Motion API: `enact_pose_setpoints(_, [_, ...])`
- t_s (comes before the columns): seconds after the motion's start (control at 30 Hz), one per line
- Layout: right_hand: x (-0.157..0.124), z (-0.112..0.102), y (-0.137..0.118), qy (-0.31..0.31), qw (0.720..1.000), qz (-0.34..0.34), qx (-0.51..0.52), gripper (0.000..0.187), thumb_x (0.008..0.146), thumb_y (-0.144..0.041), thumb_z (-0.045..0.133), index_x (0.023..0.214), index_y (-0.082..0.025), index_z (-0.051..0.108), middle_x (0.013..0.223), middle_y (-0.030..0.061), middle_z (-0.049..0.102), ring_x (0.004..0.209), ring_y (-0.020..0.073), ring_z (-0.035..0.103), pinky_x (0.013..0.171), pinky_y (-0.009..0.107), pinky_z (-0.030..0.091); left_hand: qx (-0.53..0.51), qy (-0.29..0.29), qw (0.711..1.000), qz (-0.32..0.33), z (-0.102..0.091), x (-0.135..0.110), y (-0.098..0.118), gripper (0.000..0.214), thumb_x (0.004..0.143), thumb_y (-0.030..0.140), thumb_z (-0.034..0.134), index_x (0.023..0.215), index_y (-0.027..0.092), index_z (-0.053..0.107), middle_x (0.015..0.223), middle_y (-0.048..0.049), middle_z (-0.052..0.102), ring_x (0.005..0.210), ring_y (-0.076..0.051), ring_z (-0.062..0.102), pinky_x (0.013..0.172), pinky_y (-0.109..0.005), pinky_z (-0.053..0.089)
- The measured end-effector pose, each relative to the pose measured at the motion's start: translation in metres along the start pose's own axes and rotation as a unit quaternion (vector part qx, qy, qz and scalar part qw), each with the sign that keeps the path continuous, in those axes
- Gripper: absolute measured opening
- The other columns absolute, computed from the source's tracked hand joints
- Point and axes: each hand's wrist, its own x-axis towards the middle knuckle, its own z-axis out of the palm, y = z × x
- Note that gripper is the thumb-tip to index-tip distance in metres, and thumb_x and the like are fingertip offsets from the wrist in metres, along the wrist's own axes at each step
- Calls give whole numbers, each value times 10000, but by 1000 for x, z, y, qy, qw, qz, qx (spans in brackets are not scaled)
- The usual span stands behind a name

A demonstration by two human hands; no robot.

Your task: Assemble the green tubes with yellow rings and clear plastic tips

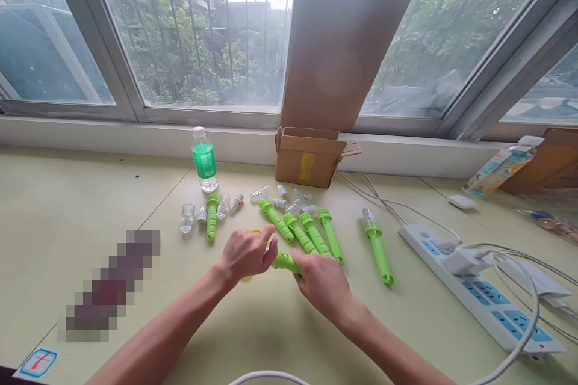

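Note:
Between my hands lies a green plastic handle (285, 261), ribbed like the others on the table. My right hand (324, 284) is closed round its right end. My left hand (248, 251) is wrapped over its left end, where a yellow part (246, 278) peeks out above and below the fingers; its full shape is hidden. Just beyond are several loose green handles with threaded ends, including one handle (331, 234) near my right hand. Another green handle (211, 219) rests by clear ribbed caps (187, 218) and small white pieces (236, 204).
A green handle with a clear top (378, 246) lies at right, beside a white power strip (478, 289) with cables. At the back stand a green-labelled bottle (205, 160) and a small cardboard box (303, 159). Another bottle (503, 166) leans at far right.

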Motion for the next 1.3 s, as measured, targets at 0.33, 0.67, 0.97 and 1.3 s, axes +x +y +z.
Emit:
enact_pose_setpoints(0.33, [-8,-3,7,21,987,-126,100,372,905,-159,426,1275,-149,460,831,55,671,620,151,597,514,229,365,-6,156,987,26,3,0,-8,183,876,258,456,1010,146,510,675,-35,647,578,-167,616,527,-275,430])
enact_pose_setpoints(0.67, [4,5,67,155,975,159,-14,500,887,-117,380,1386,-141,350,1032,136,574,694,200,603,552,294,448,30,-20,999,-20,9,0,-26,142,904,269,445,959,169,530,879,-77,614,782,-210,608,585,-300,460])
enact_pose_setpoints(0.97, [1,18,93,23,963,256,-84,378,833,-76,384,1157,-154,561,835,125,600,533,191,563,483,293,341,-29,-104,988,107,15,-4,-15,168,853,334,570,773,187,580,852,-53,617,837,-204,587,884,-406,443])
enact_pose_setpoints(1.3, [1,17,92,4,954,280,-112,332,831,-55,379,1031,-153,625,811,156,645,758,278,608,510,305,361,-17,-96,988,124,21,-5,-11,198,904,179,436,748,190,559,739,-10,614,716,-158,566,1011,-464,351])
